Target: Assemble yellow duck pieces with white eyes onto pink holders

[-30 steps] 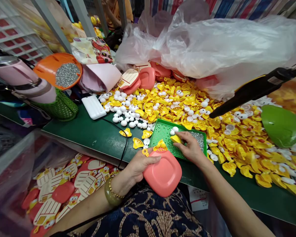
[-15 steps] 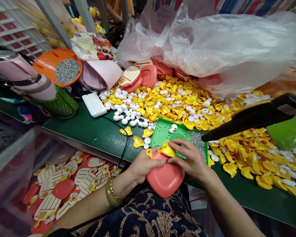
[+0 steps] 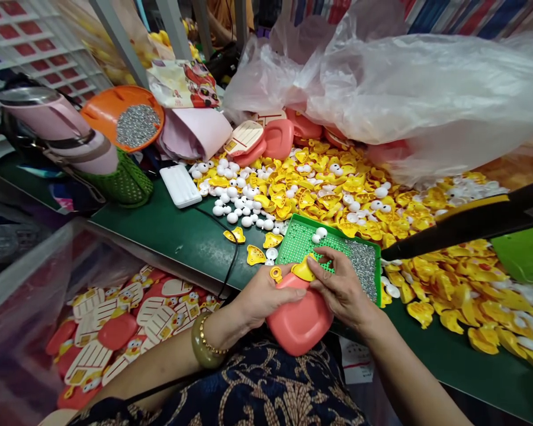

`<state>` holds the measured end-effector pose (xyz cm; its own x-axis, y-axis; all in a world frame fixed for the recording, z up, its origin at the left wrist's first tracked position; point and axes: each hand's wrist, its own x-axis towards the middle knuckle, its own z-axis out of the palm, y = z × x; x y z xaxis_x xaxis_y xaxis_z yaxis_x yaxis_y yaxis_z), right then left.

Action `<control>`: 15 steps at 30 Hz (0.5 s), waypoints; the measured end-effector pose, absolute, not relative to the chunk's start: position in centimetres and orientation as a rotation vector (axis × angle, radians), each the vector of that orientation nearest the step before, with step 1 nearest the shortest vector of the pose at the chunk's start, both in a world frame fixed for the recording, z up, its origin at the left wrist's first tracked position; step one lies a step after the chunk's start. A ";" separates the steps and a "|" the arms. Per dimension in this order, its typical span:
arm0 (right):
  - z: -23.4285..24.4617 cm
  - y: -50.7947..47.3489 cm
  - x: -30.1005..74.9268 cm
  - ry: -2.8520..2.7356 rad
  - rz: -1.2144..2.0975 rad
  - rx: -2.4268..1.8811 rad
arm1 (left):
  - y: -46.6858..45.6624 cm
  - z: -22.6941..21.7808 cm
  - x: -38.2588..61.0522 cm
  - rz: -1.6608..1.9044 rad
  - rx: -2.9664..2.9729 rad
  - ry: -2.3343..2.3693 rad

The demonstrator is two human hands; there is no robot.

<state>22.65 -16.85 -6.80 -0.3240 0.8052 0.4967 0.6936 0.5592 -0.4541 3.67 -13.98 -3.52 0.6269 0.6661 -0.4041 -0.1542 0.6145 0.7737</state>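
A worker's left hand (image 3: 266, 293) grips a pink plastic piece (image 3: 299, 319) at the bench edge at 6 o'clock, its fingers pressed together across the face, a green bangle (image 3: 202, 349) on the wrist. The right hand (image 3: 342, 290), moved in from the green perforated tray (image 3: 337, 232) since a moment ago, now pinches a yellow plastic piece (image 3: 304, 269) between its fingertips, holding it at the pink piece's top edge, so both hands meet at 1 spot. The thumb's exact placing is hard to tell. An orange ring (image 3: 276, 274) sits at the pink piece's upper left. On the tray, 2 white balls (image 3: 318, 235) lie at 12 o'clock. Heaped yellow pieces (image 3: 320, 189) spread from 12 to 3 o'clock, loose white balls (image 3: 231, 204) lie at 11 o'clock, and a black-handled tool (image 3: 471, 222) reaches in at 3 o'clock.
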 end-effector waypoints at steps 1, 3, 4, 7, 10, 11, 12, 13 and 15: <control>-7.0 -16.9 22.3 -2.036 0.219 -1.206 | -13.9 -3.5 3.7 0.530 0.777 0.754; -7.4 -17.0 21.6 -1.912 0.269 -1.207 | -13.9 -3.5 3.9 0.541 0.794 0.761; -7.5 -17.1 21.3 -1.863 0.294 -1.205 | -13.8 -3.6 4.0 0.547 0.802 0.767; -7.7 -17.1 21.0 -1.814 0.332 -1.209 | -13.7 -3.8 4.2 0.544 0.785 0.770; -7.1 -17.0 21.7 -1.874 0.313 -1.259 | -13.6 -3.8 4.4 0.516 0.701 0.755; -6.8 -17.0 22.0 -1.911 0.307 -1.274 | -13.6 -3.8 4.4 0.505 0.680 0.751; -6.5 -17.0 22.2 -1.951 0.301 -1.284 | -13.5 -3.7 4.4 0.494 0.669 0.752; -6.2 -17.1 22.5 -1.986 0.294 -1.285 | -13.5 -3.6 4.5 0.484 0.670 0.757; -5.7 -17.1 22.8 -2.040 0.259 -1.276 | -13.4 -3.4 4.7 0.479 0.690 0.775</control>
